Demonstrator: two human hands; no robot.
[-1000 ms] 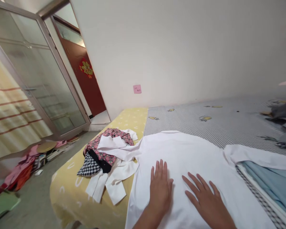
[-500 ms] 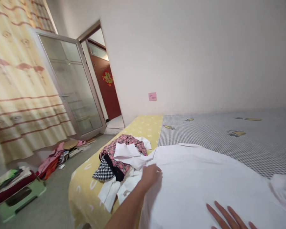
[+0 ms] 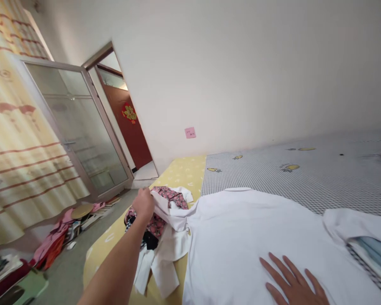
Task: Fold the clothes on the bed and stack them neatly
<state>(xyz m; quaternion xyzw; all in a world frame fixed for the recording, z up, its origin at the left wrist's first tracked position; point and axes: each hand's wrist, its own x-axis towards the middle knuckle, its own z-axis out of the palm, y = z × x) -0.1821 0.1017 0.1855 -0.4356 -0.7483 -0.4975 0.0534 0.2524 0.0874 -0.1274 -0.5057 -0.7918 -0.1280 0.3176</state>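
Note:
A white shirt lies spread on the bed, its collar toward the wall. My left hand is closed on the end of the shirt's left-lying sleeve and holds it out over a clothes pile. Flat on the shirt's body rests my right hand, fingers spread. The other sleeve stretches to the right, partly over folded clothes. Under the held sleeve are a pink flowered garment and some white clothing; a black-and-white checked piece is mostly hidden by my left arm.
The bed has a yellow sheet and a grey checked cover, against a white wall. A glass door stands open beside a curtain. Clothes and a green stool are on the floor at left.
My left hand has moved left from the shirt's side to its sleeve end and gripped it. More of my right hand shows on the shirt. The view has swung to the right.

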